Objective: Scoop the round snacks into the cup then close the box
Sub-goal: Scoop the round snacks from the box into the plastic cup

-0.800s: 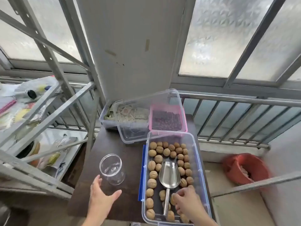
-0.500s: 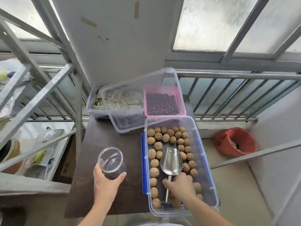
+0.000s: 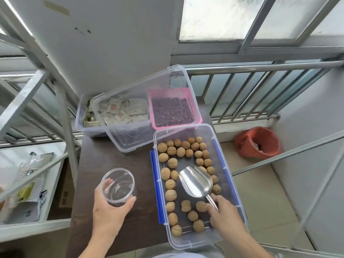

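Observation:
A clear plastic box [image 3: 229, 175] with blue side clips stands open on the dark table and holds several round brown snacks [image 3: 171, 195]. A shiny metal scoop [image 3: 196, 181] sits tilted inside it, bowl empty. My right hand [image 3: 222, 214] grips the scoop's handle at the box's near end. A clear empty cup [image 3: 119, 187] stands upright on the table left of the box, and my left hand [image 3: 109, 211] is wrapped around its near side. The clear lid [image 3: 130, 116] leans behind the box, against the other containers.
Behind the lid sit a pink basket of dark berries [image 3: 172, 110] and a clear tub of small sachets [image 3: 87, 118]. A metal shelf frame [image 3: 37, 94] stands to the left, a railing [image 3: 251, 86] behind, and an orange bucket [image 3: 258, 142] on the floor at right.
My left hand has closed around the cup. My right hand has tilted the scoop's bowl up and swung it to the right inside the box. The camera has tipped further down.

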The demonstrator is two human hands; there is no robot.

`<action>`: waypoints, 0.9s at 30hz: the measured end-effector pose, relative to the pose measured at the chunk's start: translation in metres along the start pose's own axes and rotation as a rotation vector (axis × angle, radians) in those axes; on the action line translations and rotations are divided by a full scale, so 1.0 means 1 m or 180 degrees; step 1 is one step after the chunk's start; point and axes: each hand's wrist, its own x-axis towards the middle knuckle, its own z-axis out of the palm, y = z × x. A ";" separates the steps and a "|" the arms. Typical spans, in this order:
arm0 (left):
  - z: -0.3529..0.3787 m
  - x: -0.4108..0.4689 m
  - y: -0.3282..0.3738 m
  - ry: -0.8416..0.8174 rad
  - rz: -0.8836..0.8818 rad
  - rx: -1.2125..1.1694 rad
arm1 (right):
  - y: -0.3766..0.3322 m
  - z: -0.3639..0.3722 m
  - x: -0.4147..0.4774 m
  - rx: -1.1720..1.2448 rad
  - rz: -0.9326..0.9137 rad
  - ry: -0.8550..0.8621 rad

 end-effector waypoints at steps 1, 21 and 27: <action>-0.002 -0.002 0.003 -0.0040 0.0064 0.0024 | 0.008 -0.010 -0.005 -0.0012 -0.0077 -0.0027; -0.027 -0.018 0.027 -0.0395 0.0751 0.0457 | -0.034 0.057 0.026 0.0574 -0.0106 -0.0391; -0.033 -0.020 0.027 -0.0437 0.0702 0.0382 | -0.033 0.080 0.037 0.0891 0.0073 -0.0188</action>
